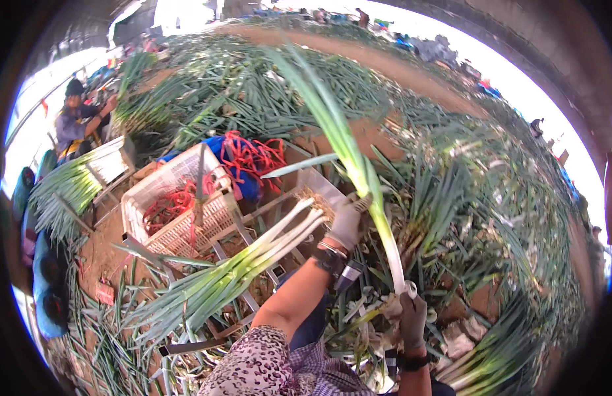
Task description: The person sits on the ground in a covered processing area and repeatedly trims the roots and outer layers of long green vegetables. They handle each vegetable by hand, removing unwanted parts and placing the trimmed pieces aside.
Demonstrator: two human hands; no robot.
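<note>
I hold one long leek (359,165) upright in front of me. My right hand (412,318), in a grey glove, grips its white root end low down. Higher up, my gloved left hand (347,223) closes on the stalk where white turns to green. The green leaves fan up and away to the left. Just left of my left forearm, a bundle of cleaned leeks (240,267) lies on a metal rack (235,228), white ends pointing up-right.
A white plastic crate (217,214) holding red strings stands left of the rack, with a blue bag (248,186) behind it. Piles of leeks (464,218) and trimmings cover the dirt ground. Another person (72,119) sits at the far left.
</note>
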